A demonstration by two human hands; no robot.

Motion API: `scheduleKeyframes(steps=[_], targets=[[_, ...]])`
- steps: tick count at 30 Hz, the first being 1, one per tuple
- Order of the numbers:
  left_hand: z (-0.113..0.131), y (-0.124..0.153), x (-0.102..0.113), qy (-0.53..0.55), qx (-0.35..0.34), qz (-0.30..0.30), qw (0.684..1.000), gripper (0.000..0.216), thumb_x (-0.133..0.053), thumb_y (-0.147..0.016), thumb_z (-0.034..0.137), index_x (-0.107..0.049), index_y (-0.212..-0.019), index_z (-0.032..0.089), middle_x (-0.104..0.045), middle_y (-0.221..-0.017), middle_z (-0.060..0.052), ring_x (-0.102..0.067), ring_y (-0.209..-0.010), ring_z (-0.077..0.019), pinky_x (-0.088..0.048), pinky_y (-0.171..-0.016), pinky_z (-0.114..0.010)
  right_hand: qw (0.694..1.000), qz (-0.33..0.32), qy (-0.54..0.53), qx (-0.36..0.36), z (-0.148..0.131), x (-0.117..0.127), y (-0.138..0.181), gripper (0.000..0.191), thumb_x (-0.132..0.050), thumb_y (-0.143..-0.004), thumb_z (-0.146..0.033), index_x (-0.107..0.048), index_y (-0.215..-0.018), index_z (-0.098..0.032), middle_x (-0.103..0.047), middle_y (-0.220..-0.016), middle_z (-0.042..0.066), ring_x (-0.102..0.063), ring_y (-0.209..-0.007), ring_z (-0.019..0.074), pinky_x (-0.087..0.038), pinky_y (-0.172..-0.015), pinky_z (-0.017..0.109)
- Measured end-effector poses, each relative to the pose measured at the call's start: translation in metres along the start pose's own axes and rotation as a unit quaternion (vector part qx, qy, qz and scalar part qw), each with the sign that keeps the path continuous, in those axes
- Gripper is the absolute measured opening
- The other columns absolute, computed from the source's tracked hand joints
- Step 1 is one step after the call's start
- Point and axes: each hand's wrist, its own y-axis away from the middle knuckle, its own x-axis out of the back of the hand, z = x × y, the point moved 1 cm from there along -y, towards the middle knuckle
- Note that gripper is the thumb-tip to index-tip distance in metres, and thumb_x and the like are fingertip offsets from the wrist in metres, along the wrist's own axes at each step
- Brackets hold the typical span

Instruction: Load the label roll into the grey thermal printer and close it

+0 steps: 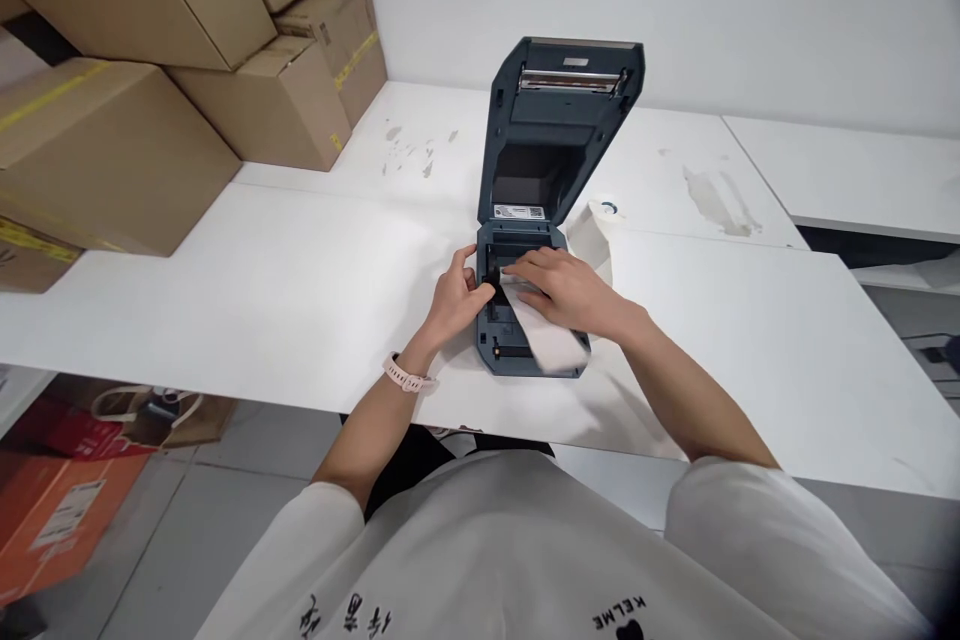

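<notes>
Dark printer (pixel 556 125) stands open (white paper (pixel 555 345) across it); left hand (pixel 456 298) pinching its guide (pixel 492 277), right hand (pixel 570 292) flat.

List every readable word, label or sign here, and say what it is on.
"KELME": on the shirt, upside down in this view.
Shirt characters: cut off, unreadable.
Printer label: too small.
Carton labels: too small.
Orange box label: blurred.

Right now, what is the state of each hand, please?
Left hand: closed, pinching the black part inside the open printer.
Right hand: open, lying flat on the paper strip.
</notes>
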Motion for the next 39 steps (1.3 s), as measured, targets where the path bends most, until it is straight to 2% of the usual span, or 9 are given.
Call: scheduleKeyframes(steps=[5,7,9,11,17,20,25,33,39], targets=[[0.001,0.001,0.0,-0.005,0.002,0.0,1.0,0.072,-0.058,-0.076,0.021,-0.047,-0.146,0.014,-0.043,-0.058,0.01,-0.044,-0.06,-0.0149,-0.033,-0.064,-0.031,0.982,0.161,-0.101,0.02,-0.036,-0.018,0.069,0.03,-0.052,-0.107,-0.027,-0.067,-0.13,-0.018,-0.074,-0.126,0.013,-0.066,-0.116,0.027,-0.056,-0.097,0.044],[0.001,0.001,0.0,0.002,0.005,-0.003,1.0,0.071,-0.059,-0.076,0.022,-0.047,-0.146,0.015,-0.043,-0.058,0.01,-0.044,-0.06,-0.0147,-0.033,-0.063,-0.031,0.981,0.168,-0.098,0.022,-0.051,-0.032,0.087,0.04,-0.057,-0.105,-0.037,-0.06,-0.142,-0.021,-0.068,-0.142,0.013,-0.062,-0.131,0.0292,-0.053,-0.106,0.049],[0.001,0.001,0.0,0.012,0.006,-0.005,1.0,0.07,-0.059,-0.077,0.022,-0.048,-0.146,0.017,-0.043,-0.059,0.01,-0.044,-0.059,-0.0145,-0.033,-0.062,-0.031,0.985,0.152,-0.082,0.021,-0.06,-0.045,0.097,0.065,-0.063,-0.099,-0.053,-0.048,-0.154,-0.023,-0.056,-0.157,0.015,-0.052,-0.146,0.0333,-0.046,-0.116,0.056],[0.0,0.001,-0.001,0.018,0.003,-0.001,1.0,0.07,-0.06,-0.076,0.021,-0.048,-0.145,0.018,-0.043,-0.059,0.01,-0.044,-0.059,-0.0145,-0.033,-0.062,-0.031,0.986,0.146,-0.076,0.008,-0.064,-0.055,0.1,0.079,-0.067,-0.094,-0.061,-0.041,-0.16,-0.026,-0.049,-0.163,0.013,-0.047,-0.151,0.0342,-0.039,-0.122,0.059],[-0.005,0.001,-0.001,0.036,0.005,-0.004,0.999,0.068,-0.065,-0.079,0.024,-0.048,-0.145,0.021,-0.044,-0.061,0.009,-0.043,-0.06,-0.0144,-0.034,-0.062,-0.031,0.966,0.228,-0.125,-0.013,-0.058,-0.064,0.096,0.04,-0.058,-0.105,-0.03,-0.058,-0.145,-0.034,-0.067,-0.146,0.005,-0.061,-0.14,0.0262,-0.045,-0.115,0.051],[-0.005,0.001,-0.001,0.029,0.006,-0.005,1.0,0.07,-0.069,-0.081,0.029,-0.047,-0.147,0.021,-0.043,-0.061,0.009,-0.043,-0.061,-0.0144,-0.034,-0.063,-0.031,0.956,0.254,-0.143,-0.014,-0.056,-0.065,0.096,0.034,-0.056,-0.105,-0.024,-0.065,-0.136,-0.032,-0.071,-0.142,0.004,-0.064,-0.136,0.0246,-0.045,-0.113,0.049],[-0.001,0.003,-0.001,0.02,0.014,-0.005,1.0,0.073,-0.073,-0.082,0.035,-0.045,-0.148,0.018,-0.044,-0.062,0.009,-0.045,-0.063,-0.0148,-0.034,-0.064,-0.031,0.956,0.246,-0.158,-0.008,-0.054,-0.064,0.098,0.031,-0.057,-0.105,-0.023,-0.066,-0.134,-0.029,-0.07,-0.142,0.005,-0.063,-0.138,0.0241,-0.044,-0.113,0.048],[-0.001,0.002,-0.001,0.011,0.013,0.002,1.0,0.071,-0.075,-0.082,0.038,-0.048,-0.146,0.022,-0.045,-0.061,0.008,-0.046,-0.063,-0.0155,-0.033,-0.064,-0.031,0.955,0.234,-0.182,-0.001,-0.049,-0.063,0.101,0.036,-0.069,-0.098,-0.038,-0.066,-0.134,-0.034,-0.069,-0.144,0.005,-0.063,-0.138,0.0286,-0.047,-0.11,0.053],[0.001,0.003,-0.001,0.015,0.014,0.002,1.0,0.074,-0.077,-0.081,0.042,-0.048,-0.146,0.021,-0.046,-0.062,0.008,-0.046,-0.063,-0.0154,-0.033,-0.064,-0.032,0.954,0.234,-0.189,-0.01,-0.05,-0.063,0.1,0.028,-0.068,-0.099,-0.039,-0.069,-0.126,-0.034,-0.071,-0.142,0.004,-0.065,-0.136,0.029,-0.048,-0.11,0.054]])
